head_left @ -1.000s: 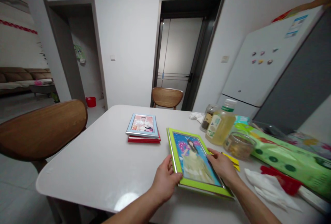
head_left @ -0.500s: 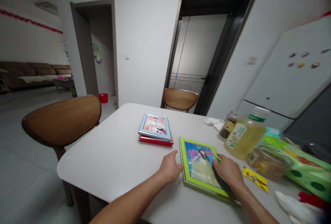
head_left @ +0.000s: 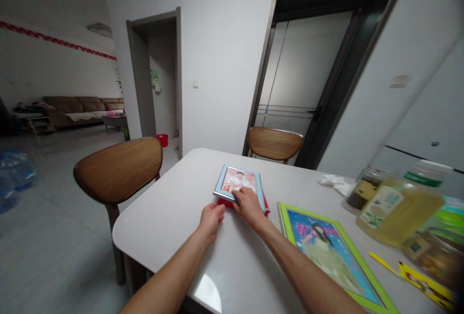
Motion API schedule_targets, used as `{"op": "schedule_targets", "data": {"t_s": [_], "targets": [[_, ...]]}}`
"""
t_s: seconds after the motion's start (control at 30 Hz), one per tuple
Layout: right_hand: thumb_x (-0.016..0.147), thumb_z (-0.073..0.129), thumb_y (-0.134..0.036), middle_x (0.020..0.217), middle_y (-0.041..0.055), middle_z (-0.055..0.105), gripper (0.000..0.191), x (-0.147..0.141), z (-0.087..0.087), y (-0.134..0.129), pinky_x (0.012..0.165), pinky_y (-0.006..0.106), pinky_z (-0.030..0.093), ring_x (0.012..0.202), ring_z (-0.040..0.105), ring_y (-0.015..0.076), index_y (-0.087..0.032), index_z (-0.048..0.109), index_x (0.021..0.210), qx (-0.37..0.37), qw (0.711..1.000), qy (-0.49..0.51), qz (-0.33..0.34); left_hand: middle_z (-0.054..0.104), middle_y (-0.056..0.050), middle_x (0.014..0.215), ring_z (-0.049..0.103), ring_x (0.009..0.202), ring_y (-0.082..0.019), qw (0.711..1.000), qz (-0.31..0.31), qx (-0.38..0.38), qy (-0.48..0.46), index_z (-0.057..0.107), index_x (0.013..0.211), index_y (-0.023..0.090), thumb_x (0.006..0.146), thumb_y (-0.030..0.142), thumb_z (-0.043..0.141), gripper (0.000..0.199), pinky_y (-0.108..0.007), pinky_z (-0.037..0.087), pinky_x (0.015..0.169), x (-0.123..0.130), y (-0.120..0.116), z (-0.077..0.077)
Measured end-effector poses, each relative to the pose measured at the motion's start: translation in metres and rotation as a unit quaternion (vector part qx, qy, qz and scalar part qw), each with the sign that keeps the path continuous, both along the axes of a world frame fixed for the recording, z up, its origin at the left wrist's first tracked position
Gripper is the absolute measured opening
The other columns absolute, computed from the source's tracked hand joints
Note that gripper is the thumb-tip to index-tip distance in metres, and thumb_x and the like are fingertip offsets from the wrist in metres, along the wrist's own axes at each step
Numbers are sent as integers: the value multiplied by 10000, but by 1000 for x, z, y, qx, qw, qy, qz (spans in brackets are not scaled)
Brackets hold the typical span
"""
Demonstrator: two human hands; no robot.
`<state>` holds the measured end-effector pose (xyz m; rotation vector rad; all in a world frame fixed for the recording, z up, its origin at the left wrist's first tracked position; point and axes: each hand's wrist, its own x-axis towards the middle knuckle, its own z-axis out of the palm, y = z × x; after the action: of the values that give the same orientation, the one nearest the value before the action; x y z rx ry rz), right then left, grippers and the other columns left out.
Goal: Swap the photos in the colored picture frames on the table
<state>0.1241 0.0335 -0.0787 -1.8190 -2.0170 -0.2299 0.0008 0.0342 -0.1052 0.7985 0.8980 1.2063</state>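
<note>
Blue photo frame (head_left: 237,178) — near edge partly behind right hand (head_left: 248,206).

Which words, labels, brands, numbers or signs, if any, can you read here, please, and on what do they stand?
No text is legible.
Large bottle: white label and green band, print too blurred.
Low jar: small label, too blurred.
Yellow piece, blue photo frame: any lettering too small or blurred.
</note>
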Motion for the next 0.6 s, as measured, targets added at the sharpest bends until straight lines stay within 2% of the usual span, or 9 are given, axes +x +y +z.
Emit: {"op": "schedule_targets", "data": {"t_s": [0.07,0.17,0.27,0.33,0.4,0.43,0.5,0.53,0.6], "targets": [[705,500,-205,888,72,558,233,-9,0,-14,737,290,356,849,476,185,-187,578,924,-1,1000,-6,26,575,-9,535,570,529,-117,999,-9,-3,-44,574,656,108,583,214,658,154,-219,440,548,3,-6,-1],[704,501,-223,896,64,559,226,-18,0,-41,754,296,370,854,482,179,-195,579,914,-8,997,27,68,637,-56,724,603,694,-157,994,-5,18,-107,593,775,108,606,240,633,218,-248,456,663,9,-20,4],[697,515,-305,1024,92,544,339,-14,8,-67,836,352,359,972,465,208,-184,546,1012,16,974,218,55,635,-75,909,580,864,-198,992,2,70,-109,572,932,117,636,222,608,316,-282,433,784,6,-43,15],[707,492,-402,1139,100,495,471,-7,20,-82,861,383,357,1050,440,219,-199,464,1130,24,913,408,0,622,-82,970,565,905,-207,989,-2,145,-36,552,988,121,684,207,571,316,-307,418,830,-3,-63,24],[720,450,-477,1180,83,476,540,0,34,-97,821,381,401,1058,455,211,-244,378,1202,10,807,589,-44,603,-82,1024,561,916,-201,965,-17,246,82,531,1031,137,738,189,511,298,-319,419,846,-16,-84,32],[722,438,-499,1177,69,483,550,2,41,-105,789,373,425,1043,473,205,-270,353,1215,4,751,659,-46,587,-83,1060,557,928,-199,941,-32,305,144,513,1064,150,754,175,486,312,-323,427,844,-23,-94,34],[720,435,-514,1137,47,521,537,3,51,-121,739,352,457,990,518,194,-296,361,1205,0,662,750,-17,533,-97,1146,514,1016,-207,858,-65,447,243,430,1166,161,754,134,451,414,-338,413,879,-36,-112,37],[721,446,-501,1104,37,547,516,3,54,-128,725,342,466,949,542,188,-299,383,1191,-5,634,773,7,506,-113,1178,482,1063,-213,806,-80,515,280,382,1206,151,747,115,436,464,-348,400,900,-41,-119,37],[713,497,-435,1019,16,600,485,2,54,-142,712,324,474,855,583,172,-301,415,1171,-23,606,794,38,474,-155,1203,422,1128,-223,711,-99,612,333,315,1242,106,735,88,408,516,-363,378,927,-51,-131,37]]}}
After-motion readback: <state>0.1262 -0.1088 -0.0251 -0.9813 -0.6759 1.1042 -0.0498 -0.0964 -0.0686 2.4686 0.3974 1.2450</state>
